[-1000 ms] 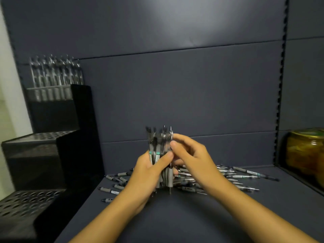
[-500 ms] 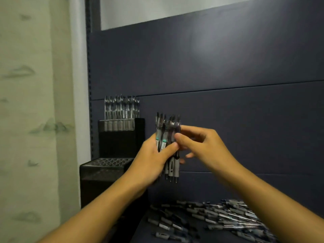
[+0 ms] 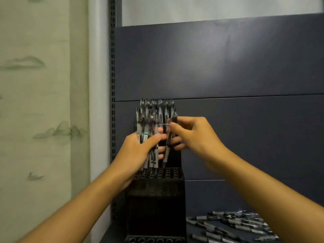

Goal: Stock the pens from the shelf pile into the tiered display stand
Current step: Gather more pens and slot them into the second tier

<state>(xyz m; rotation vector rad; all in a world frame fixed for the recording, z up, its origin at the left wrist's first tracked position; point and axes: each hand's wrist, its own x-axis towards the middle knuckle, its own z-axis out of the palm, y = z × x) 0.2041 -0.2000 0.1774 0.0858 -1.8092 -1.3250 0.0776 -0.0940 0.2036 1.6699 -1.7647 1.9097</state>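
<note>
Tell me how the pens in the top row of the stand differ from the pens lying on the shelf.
The top-row pens stand upright in a neat line; the shelf pens lie flat, scattered and crossing. The top-row pens sit high in the stand; the shelf pens lie low to its right. Both look grey.

I count one black perforated tiered display stand (image 3: 156, 193), three tiers showing. My two hands are up. Grey-barrelled pens are blurred; I cannot count bunch or pile.

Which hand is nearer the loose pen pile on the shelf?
Right. The right hand is raised above-left of the pen pile; the left hand is farther left, gripping a pen bundle.
</note>
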